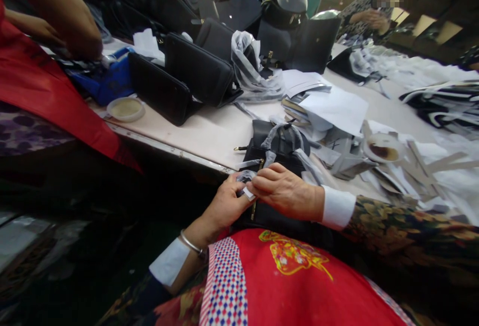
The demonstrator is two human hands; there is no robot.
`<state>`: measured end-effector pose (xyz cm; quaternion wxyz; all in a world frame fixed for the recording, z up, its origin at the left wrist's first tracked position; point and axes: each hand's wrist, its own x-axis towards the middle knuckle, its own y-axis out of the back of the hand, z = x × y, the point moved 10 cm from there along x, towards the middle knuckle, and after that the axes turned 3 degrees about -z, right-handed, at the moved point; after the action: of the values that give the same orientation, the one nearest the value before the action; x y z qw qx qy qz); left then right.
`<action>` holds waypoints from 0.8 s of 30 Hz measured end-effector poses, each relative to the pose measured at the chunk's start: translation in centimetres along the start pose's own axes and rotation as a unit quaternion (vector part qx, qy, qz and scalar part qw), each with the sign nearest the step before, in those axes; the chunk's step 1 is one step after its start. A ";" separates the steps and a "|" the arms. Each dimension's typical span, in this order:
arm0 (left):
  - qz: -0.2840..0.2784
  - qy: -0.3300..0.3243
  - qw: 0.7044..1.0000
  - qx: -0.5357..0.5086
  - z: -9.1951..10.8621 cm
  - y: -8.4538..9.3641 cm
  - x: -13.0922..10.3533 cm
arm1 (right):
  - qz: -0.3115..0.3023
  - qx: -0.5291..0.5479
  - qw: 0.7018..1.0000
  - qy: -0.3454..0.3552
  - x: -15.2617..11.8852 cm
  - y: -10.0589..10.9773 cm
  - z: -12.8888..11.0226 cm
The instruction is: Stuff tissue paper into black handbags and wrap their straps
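A small black bag (276,159) with gold zippers lies at the table's front edge, close against my red apron. Its handles and straps carry clear plastic wrapping. My left hand (227,202) is closed on a plastic-wrapped strap (245,176) at the bag's left side. From the right, my right hand (284,192) pinches the same strap beside the left thumb. A small white piece (249,193) shows between the two hands; I cannot make out whether it is paper or tape. My fingers partly hide the strap's end.
Black bags (200,69) stand at the back left, near a blue basket (112,79) and a round lid of pale paste (125,109). Paper sheets (335,109), a brown-stained dish (382,147) and cardboard strips lie right. A red-clad person works at left; another sits far right.
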<state>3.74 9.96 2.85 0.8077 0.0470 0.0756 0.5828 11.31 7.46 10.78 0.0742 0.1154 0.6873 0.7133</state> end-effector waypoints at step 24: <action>0.031 -0.044 0.998 0.044 1.1 -0.7 -1.1 | -0.111 0.078 0.991 -0.020 1.4 -0.2 1.7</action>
<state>4.26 8.73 3.91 0.7890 0.1101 0.0639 0.6011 10.42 9.43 10.70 0.1572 0.0580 0.7478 0.6424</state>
